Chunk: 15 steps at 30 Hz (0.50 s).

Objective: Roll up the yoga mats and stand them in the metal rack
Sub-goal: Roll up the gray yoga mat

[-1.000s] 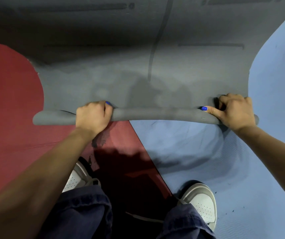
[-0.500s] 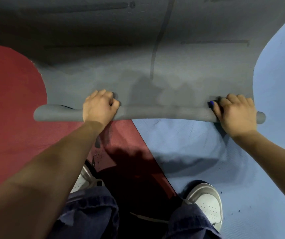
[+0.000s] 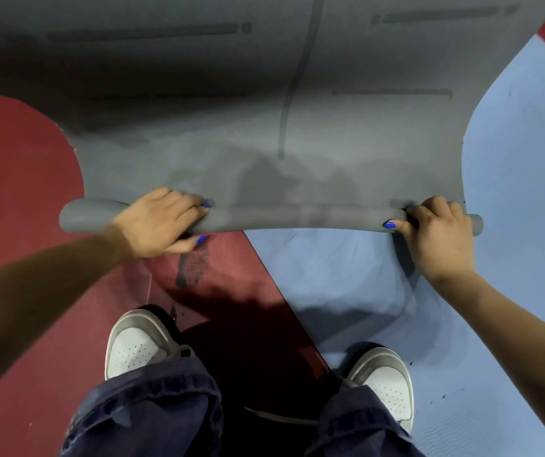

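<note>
1. Grey foam yoga mat (image 3: 264, 127), printed with darker alignment lines, is only just begun: a thin tight roll (image 3: 297, 219) runs along its near edge, and nearly all of the sheet lies flat beyond both hands.
2. Left hand (image 3: 162, 222) grasps the roll near its left end, fingers curled over the top and thumb tucked beneath on the near side.
3. Right hand (image 3: 436, 235) grasps the roll close to its right end, fingers over the top and thumb pressed along the near face; a short stub of the roll pokes out past this hand.
4. Judged from this, the rolling step is at its start. Left to do: roll the rest of the grey mat, then, it seems, the other two mats, then stand them in the metal rack, which is not in view.
5. Count: three mats show. One grey, under the hands; one dark red textured mat (image 3: 33, 199) below and beside the left hand; one light blue textured mat (image 3: 512, 179) below and beside the right hand. The grey one lies over both.
6. Also counted: two hands, two white perforated sneakers (image 3: 136, 344) nearer the person than the hands, and one pair of dark blue trousers (image 3: 152, 407).
</note>
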Each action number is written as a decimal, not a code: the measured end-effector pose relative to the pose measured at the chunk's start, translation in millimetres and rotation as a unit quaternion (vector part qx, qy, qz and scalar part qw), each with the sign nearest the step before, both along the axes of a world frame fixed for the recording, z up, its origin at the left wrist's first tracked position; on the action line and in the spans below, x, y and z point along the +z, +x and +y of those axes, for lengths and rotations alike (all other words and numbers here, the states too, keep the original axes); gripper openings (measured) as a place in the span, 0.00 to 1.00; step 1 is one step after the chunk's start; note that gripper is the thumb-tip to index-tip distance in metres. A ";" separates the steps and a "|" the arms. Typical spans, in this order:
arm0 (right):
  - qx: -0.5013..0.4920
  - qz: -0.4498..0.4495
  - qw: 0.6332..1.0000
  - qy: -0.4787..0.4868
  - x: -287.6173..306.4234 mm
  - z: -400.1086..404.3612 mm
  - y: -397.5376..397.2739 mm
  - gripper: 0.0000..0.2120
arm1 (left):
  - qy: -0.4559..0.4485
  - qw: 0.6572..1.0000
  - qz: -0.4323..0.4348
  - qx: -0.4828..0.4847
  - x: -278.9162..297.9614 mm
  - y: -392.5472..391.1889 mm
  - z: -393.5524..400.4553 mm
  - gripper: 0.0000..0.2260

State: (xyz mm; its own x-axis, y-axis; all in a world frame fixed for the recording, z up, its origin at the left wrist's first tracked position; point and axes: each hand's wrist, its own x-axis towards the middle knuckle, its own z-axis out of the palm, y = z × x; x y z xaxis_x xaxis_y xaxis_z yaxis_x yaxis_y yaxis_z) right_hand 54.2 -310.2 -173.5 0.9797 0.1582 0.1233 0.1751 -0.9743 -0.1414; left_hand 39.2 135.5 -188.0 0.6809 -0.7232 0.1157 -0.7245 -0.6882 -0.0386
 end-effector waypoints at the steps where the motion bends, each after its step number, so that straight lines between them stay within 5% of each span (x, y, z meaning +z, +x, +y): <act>1: 0.009 0.000 1.000 -0.003 0.5 -0.5 2.4 0.30 | 0.028 0.999 -0.004 -0.015 1.1 -4.9 15.7 0.20; 8: 0.019 0.046 0.998 -0.031 7.2 -1.3 11.6 0.29 | 0.080 0.988 -0.042 0.123 -7.2 -37.0 24.4 0.21; 15: 0.005 0.070 0.995 -0.077 9.8 -1.0 14.5 0.21 | 0.097 0.973 0.089 0.191 -0.7 -27.5 20.0 0.28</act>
